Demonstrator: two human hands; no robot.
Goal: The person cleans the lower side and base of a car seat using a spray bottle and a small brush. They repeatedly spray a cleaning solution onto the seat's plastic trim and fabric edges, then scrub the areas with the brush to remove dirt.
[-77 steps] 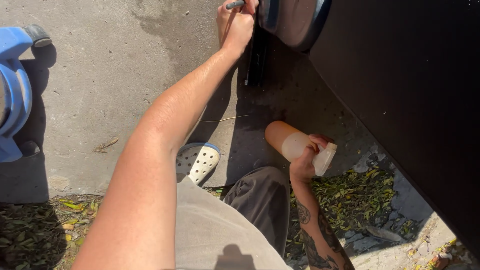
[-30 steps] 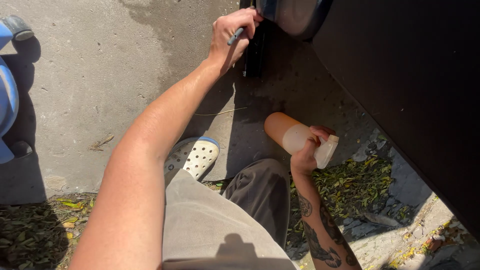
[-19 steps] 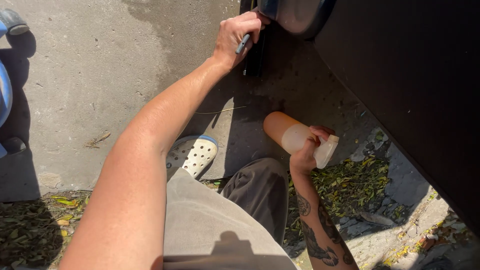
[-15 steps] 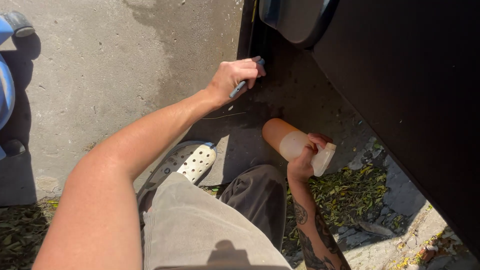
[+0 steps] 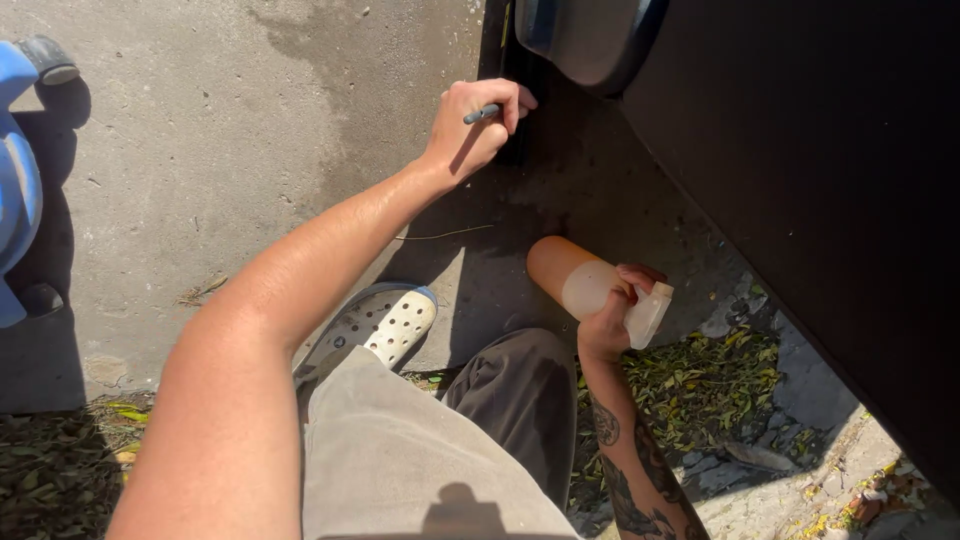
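Left hand [image 5: 478, 125] closed on a slim grey tool [image 5: 482, 114], working at the dark strip [image 5: 518, 100] below the wheel cover [image 5: 580, 35]. Right hand [image 5: 610, 318] gripping a spray bottle [image 5: 585, 285] (held low, nozzle idle). Work judged mid-way; extent finished not discernible.

arms bare | right forearm [image 5: 625, 470] tattooed (dark ink) | trousers [image 5: 400, 460] grey-beige | clog [image 5: 385, 325] white, perforated

I note open grey concrete ground [image 5: 230, 150] left of my left hand [image 5: 475, 125]. To the right, the black vehicle body panel [image 5: 820, 180] blocks passage; the translucent orange spray bottle [image 5: 580, 280] narrows the gap below.
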